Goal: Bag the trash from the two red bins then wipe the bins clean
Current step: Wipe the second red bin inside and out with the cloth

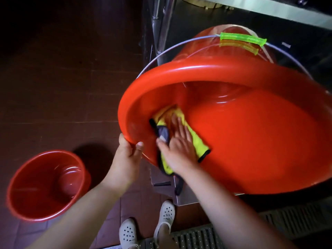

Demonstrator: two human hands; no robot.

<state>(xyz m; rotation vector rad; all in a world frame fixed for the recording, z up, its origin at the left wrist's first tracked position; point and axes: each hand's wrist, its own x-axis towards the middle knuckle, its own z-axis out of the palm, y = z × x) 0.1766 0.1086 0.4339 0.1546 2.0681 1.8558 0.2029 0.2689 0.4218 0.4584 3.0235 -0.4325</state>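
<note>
Left hand (pixel 128 151) curled round the rim of the big red bin (pixel 242 137), gripping it, thumb on the inside edge. Bin tipped toward the camera, smooth shiny plastic, thin wire handle with a green grip (pixel 243 39). Right hand (pixel 179 142) flat, fingers straight, pressing a soft yellow cloth (pixel 195 141) against the inside wall. Cloth edge dark, maybe grey. Small red bin (pixel 23 194) upright on the tiled floor (pixel 62 87), well apart.

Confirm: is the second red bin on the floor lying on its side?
No. The second red bin stands upright on the tiled floor, its open mouth facing up, showing its inside bottom.
</note>
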